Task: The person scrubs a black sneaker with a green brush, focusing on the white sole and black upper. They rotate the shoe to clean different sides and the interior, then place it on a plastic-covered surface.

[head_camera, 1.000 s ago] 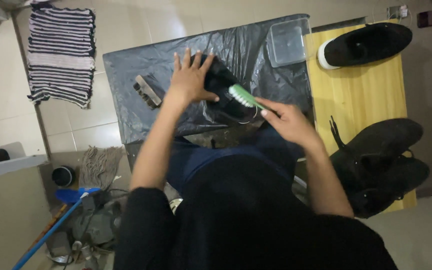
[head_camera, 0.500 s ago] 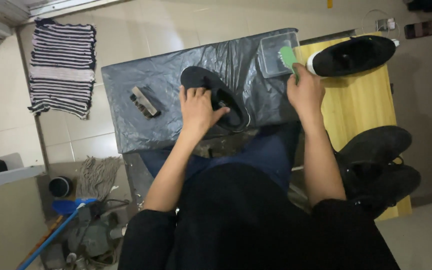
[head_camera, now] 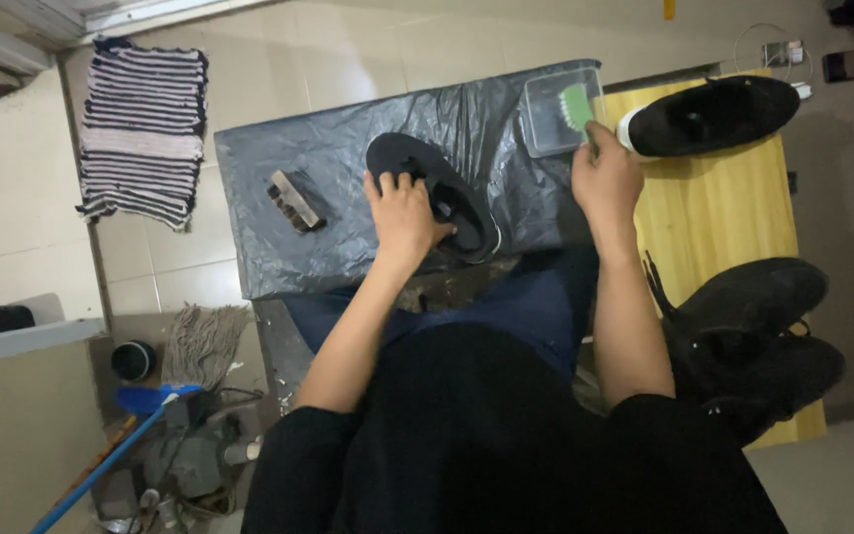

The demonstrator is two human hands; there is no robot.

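1. the left hand (head_camera: 402, 213) presses flat and open on the black rubber-soled shoe (head_camera: 432, 188) mid-table.
2. the right hand (head_camera: 605, 178) grips the green-bristled brush (head_camera: 575, 106) over the clear plastic tub (head_camera: 555, 114) at the table's (head_camera: 249, 198) far right corner.

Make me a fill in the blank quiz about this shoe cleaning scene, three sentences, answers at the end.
1. The left hand presses down on a black ____ lying on the dark plastic sheet.
2. The right hand dips a green brush into a clear plastic ____.
3. Another black shoe rests on the ____ wooden board.

Missing words: shoe; container; yellow
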